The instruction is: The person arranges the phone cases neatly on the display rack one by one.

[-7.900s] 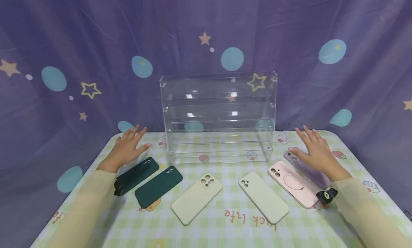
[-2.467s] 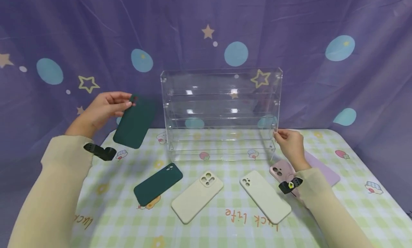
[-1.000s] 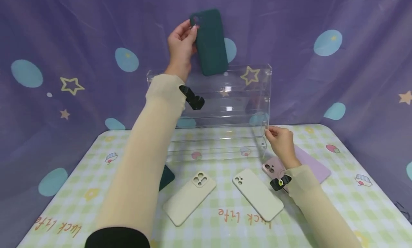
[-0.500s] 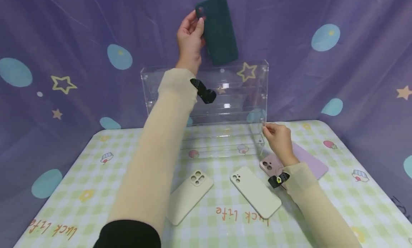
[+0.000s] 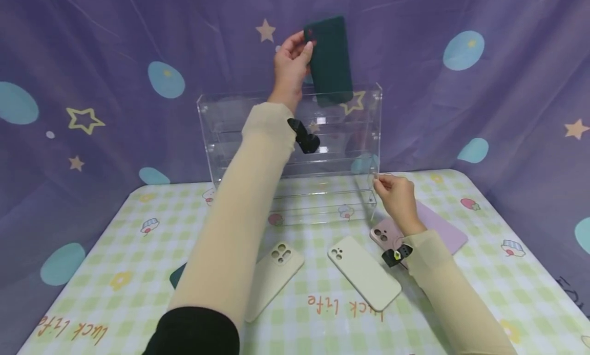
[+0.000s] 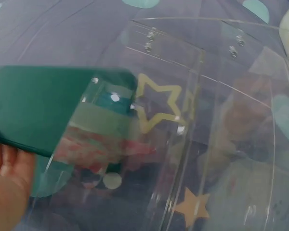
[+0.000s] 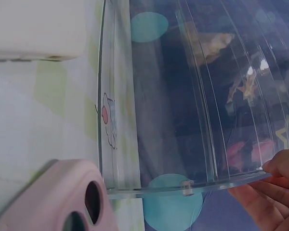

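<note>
In the head view, my left hand (image 5: pixel 291 68) pinches a dark green phone case (image 5: pixel 331 58) by its camera-hole corner. The case hangs upright at the top of a clear acrylic display rack (image 5: pixel 379 124), its lower end overlapping the rack's upper tier. Through the clear plastic, the left wrist view shows part of the same green case (image 6: pixel 43 106). My right hand (image 5: pixel 397 199) grips the rack's right side edge between thumb and fingers, as the right wrist view also shows, with the hand (image 7: pixel 279 192) at the clear panel's rim.
A cream phone case (image 5: pixel 274 278) and a pale green one (image 5: pixel 364 273) lie in front of the rack. Pink (image 5: pixel 386 231) and lilac (image 5: pixel 442 227) cases lie partly under my right arm. Another dark green case (image 5: pixel 177 276) is mostly hidden by my left sleeve.
My left hand took the green case from the table's left, raised it above the rack, then moved right and lowered it. My right hand went from the lilac case to the rack's edge.
</note>
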Tool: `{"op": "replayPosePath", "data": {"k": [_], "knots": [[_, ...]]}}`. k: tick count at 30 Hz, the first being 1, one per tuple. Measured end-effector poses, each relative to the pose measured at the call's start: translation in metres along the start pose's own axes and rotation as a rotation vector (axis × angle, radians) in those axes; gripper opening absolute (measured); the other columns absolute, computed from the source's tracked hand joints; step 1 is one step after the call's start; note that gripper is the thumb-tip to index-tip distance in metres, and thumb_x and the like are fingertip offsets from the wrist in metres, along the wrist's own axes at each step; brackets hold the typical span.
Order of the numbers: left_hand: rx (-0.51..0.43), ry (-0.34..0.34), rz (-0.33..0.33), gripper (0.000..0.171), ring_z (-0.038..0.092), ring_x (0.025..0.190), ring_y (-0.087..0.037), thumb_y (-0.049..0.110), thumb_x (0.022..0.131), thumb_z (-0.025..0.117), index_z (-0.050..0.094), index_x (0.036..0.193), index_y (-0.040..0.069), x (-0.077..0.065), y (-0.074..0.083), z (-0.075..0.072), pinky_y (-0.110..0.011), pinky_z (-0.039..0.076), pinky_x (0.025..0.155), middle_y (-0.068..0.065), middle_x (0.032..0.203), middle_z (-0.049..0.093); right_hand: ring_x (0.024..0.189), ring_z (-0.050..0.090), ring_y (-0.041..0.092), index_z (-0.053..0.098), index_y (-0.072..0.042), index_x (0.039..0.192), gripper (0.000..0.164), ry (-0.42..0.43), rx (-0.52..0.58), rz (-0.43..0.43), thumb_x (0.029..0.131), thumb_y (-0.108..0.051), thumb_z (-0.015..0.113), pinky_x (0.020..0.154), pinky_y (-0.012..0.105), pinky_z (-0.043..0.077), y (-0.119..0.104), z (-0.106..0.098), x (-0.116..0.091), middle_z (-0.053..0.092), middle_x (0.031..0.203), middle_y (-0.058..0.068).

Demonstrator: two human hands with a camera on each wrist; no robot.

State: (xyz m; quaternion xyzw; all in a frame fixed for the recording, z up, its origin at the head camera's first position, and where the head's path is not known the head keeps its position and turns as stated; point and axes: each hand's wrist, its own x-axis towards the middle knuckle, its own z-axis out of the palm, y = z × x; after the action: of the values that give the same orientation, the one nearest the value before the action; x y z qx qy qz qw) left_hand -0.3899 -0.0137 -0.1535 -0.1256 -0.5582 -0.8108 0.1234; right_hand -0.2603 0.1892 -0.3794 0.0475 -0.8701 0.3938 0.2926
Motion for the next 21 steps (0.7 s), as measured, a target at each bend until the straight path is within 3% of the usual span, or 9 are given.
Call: {"op": "replayPosePath", "data": {"k": [4, 9, 12, 21], "knots": [[0.161, -0.011, -0.12, 0.024, 0.058, 0.071, -0.01, 0.004, 0.092, 0.059, 0.062, 0.116, 0.005, -0.002, -0.003, 0.002, -0.027, 0.052, 0.061, -0.003, 0.092, 0.065, 0.08, 0.069, 0.034, 0.07, 0.01, 0.098, 0.02, 0.0, 0.001, 0.003, 0.089, -0.007, 0.061, 0.068, 0.044, 0.057, -0.001, 0.0, -0.001, 0.069, 0.09, 0.024], [0.31, -0.029, -0.218, 0.022, 0.063, 0.08, -0.013, 0.007, 0.092, 0.06, 0.064, 0.114, 0.006, -0.006, 0.002, 0.005, -0.028, 0.054, 0.07, -0.003, 0.106, 0.067, 0.08, 0.069, 0.034, 0.07, 0.01, 0.098, 0.021, 0.001, -0.003, 0.005, 0.09, -0.007, 0.061, 0.068, 0.045, 0.056, -0.001, 0.0, -0.002, 0.069, 0.09, 0.024], [0.375, -0.044, -0.248, 0.023, 0.063, 0.083, -0.013, 0.008, 0.093, 0.059, 0.064, 0.115, 0.005, -0.008, 0.005, 0.005, -0.027, 0.054, 0.074, -0.004, 0.111, 0.066, 0.08, 0.069, 0.035, 0.069, 0.01, 0.098, 0.021, 0.004, -0.003, 0.004, 0.089, -0.007, 0.061, 0.068, 0.045, 0.057, -0.001, 0.001, -0.002, 0.068, 0.09, 0.025], [0.536, -0.026, -0.247, 0.03, 0.062, 0.103, -0.015, 0.01, 0.091, 0.062, 0.064, 0.12, 0.005, -0.013, 0.011, -0.004, -0.024, 0.052, 0.083, -0.006, 0.121, 0.062, 0.08, 0.069, 0.035, 0.069, 0.01, 0.097, 0.021, -0.003, 0.002, 0.007, 0.089, -0.007, 0.061, 0.068, 0.045, 0.057, -0.002, 0.002, -0.003, 0.068, 0.091, 0.025]]}}
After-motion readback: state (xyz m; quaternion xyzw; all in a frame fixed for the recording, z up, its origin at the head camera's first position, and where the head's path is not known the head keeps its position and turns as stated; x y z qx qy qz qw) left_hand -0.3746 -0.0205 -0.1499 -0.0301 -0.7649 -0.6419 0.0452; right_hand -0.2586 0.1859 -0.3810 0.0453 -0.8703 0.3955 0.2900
